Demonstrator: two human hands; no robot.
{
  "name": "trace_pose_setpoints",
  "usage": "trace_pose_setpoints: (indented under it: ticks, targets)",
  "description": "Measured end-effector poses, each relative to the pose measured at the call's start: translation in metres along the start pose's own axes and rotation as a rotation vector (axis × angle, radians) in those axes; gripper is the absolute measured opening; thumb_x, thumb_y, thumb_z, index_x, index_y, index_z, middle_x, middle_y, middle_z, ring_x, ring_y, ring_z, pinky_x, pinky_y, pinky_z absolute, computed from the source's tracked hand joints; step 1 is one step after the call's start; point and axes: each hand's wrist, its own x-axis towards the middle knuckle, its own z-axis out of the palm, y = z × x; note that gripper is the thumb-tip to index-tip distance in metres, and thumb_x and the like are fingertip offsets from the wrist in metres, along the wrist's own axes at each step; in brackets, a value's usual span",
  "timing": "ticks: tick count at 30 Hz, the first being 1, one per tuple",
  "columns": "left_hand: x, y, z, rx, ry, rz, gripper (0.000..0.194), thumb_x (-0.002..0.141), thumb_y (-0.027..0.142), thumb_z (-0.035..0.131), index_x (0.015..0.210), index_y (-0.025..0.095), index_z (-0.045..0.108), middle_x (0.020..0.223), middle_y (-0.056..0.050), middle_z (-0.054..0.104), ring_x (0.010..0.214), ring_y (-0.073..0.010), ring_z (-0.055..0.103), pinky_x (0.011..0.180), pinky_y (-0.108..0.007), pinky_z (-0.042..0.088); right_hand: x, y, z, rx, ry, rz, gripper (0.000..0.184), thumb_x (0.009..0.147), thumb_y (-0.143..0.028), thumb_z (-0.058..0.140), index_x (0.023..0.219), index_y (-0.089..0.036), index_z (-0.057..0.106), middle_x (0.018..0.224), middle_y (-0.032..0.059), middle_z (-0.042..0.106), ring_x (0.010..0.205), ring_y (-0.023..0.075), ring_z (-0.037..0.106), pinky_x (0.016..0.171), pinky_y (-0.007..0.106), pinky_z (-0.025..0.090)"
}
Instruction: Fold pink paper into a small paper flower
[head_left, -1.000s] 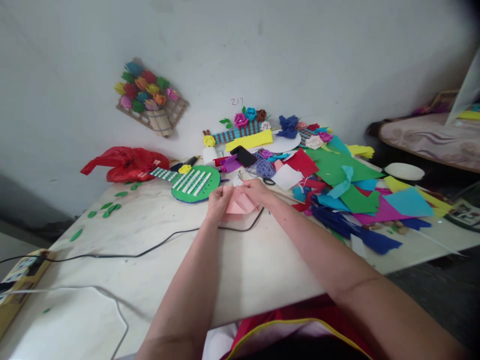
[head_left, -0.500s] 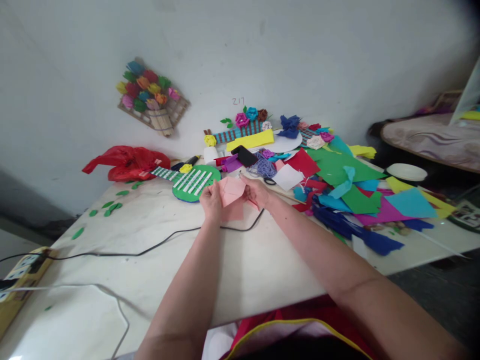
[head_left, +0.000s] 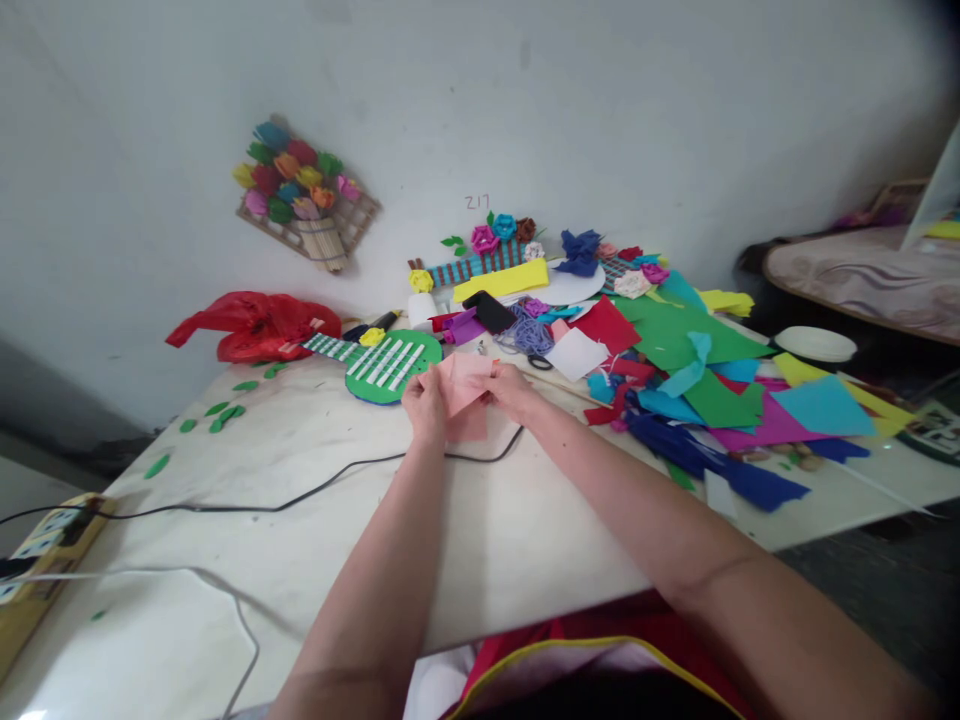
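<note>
colours and patterns, mixed lot

paper sheet (head_left: 463, 382): pale pink.
guitar-shaped piece (head_left: 412, 352): green body, white bars; neck banded green and white.
panel (head_left: 471, 267): blue, brown stripes.
flat strip (head_left: 502, 281): yellow.
plastic bag (head_left: 259, 328): red.
phone (head_left: 489, 312): black.
yarn (head_left: 528, 335): violet-blue.
loose leaves (head_left: 157, 466): green.
bouquet (head_left: 289, 178): red, orange, yellow, green, blue, pink.
cloth (head_left: 855, 280): pale, with wavy dark lines.
garment (head_left: 517, 655): red, yellow trim.
surface (head_left: 300, 570): off-white.
wall (head_left: 600, 110): pale grey.

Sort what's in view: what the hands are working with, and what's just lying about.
Being worked with:
Thin pale-pink paper sheet, held by the left hand and right hand

Lying about:
Round-bodied green toy guitar
Crumpled red plastic bag
Tangled purple yarn
Thin black cable
</note>
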Motion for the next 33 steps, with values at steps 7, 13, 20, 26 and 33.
trace_pose_setpoints:
  ticks: [7,13,20,26,33]
  targets:
    - [0.006,-0.003,-0.005,-0.131,-0.161,-0.171,0.030,0.063,0.036,0.067,0.057,0.017,0.044,0.049,0.006,0.037,0.044,-0.0065,0.034,0.044,-0.020,0.027,-0.002,-0.008,-0.010,-0.057,0.045,-0.057,0.018,0.060,-0.025,0.070,0.069,-0.012,0.063,0.053,-0.0006,0.058,0.044,0.0078,0.047,0.041,0.020,0.034]
    - [0.007,-0.002,-0.008,-0.020,-0.320,-0.193,0.036,0.063,0.044,0.068,0.056,0.016,0.048,0.048,0.005,0.039,0.042,-0.0056,0.032,0.042,-0.021,0.021,-0.006,-0.017,-0.017,-0.255,-0.028,-0.097,0.018,0.062,-0.027,0.071,0.063,-0.013,0.059,0.044,-0.0029,0.050,0.039,0.0070,0.041,0.036,0.019,0.030]
    - [0.010,-0.010,-0.006,0.072,-0.182,-0.064,0.040,0.066,0.050,0.063,0.057,0.015,0.047,0.049,0.005,0.040,0.046,-0.0056,0.033,0.044,-0.020,0.025,-0.003,-0.014,-0.011,-0.066,-0.080,-0.016,0.030,0.072,-0.044,0.062,0.068,-0.014,0.056,0.048,-0.0002,0.055,0.041,0.0089,0.049,0.038,0.020,0.037]
    - [0.004,-0.007,-0.005,0.033,-0.111,-0.080,0.041,0.067,0.053,0.062,0.060,0.015,0.048,0.051,0.004,0.043,0.047,-0.0062,0.037,0.046,-0.020,0.029,0.000,-0.007,-0.008,-0.036,-0.033,-0.037,0.019,0.065,-0.029,0.068,0.066,-0.014,0.056,0.046,-0.0019,0.056,0.039,0.0076,0.050,0.039,0.018,0.037]
    - [0.000,-0.002,-0.002,-0.102,-0.270,-0.196,0.037,0.062,0.047,0.068,0.060,0.015,0.049,0.051,0.005,0.045,0.045,-0.0060,0.040,0.045,-0.019,0.031,0.004,-0.006,-0.016,-0.037,0.059,-0.082,0.019,0.062,-0.027,0.068,0.059,-0.016,0.052,0.040,-0.0052,0.049,0.036,0.0063,0.043,0.035,0.017,0.031]
